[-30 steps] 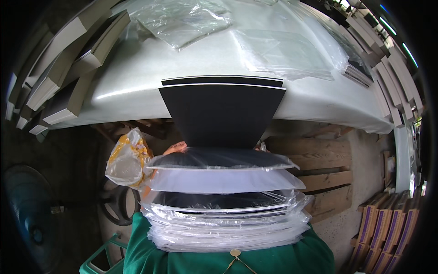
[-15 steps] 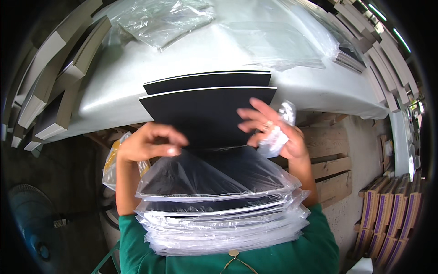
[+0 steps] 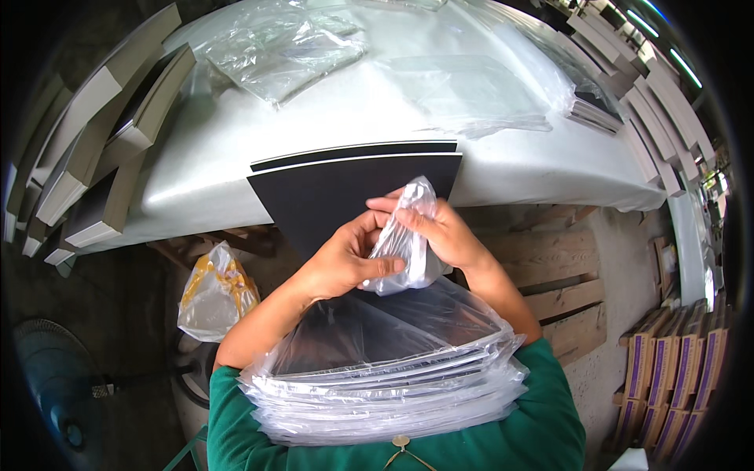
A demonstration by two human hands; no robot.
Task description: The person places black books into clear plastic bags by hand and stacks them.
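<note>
Crumpled clear plastic [image 3: 415, 263] sits at the frame's centre, pinched by your left hand [image 3: 351, 255] and right hand [image 3: 452, 234]; black boards [image 3: 314, 196] show behind, a plastic-wrapped stack [image 3: 385, 396] lower down.

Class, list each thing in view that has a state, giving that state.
Plastic packet, crumpled
Left hand, gripping packet
Right hand, gripping packet
Two black boards, upper parts bare
Stacked boards, wrapped
Far clear plastic, wrinkled
Yellow-marked bag, crumpled
Tube light, lit
Fan, cannot tell whether running
</note>
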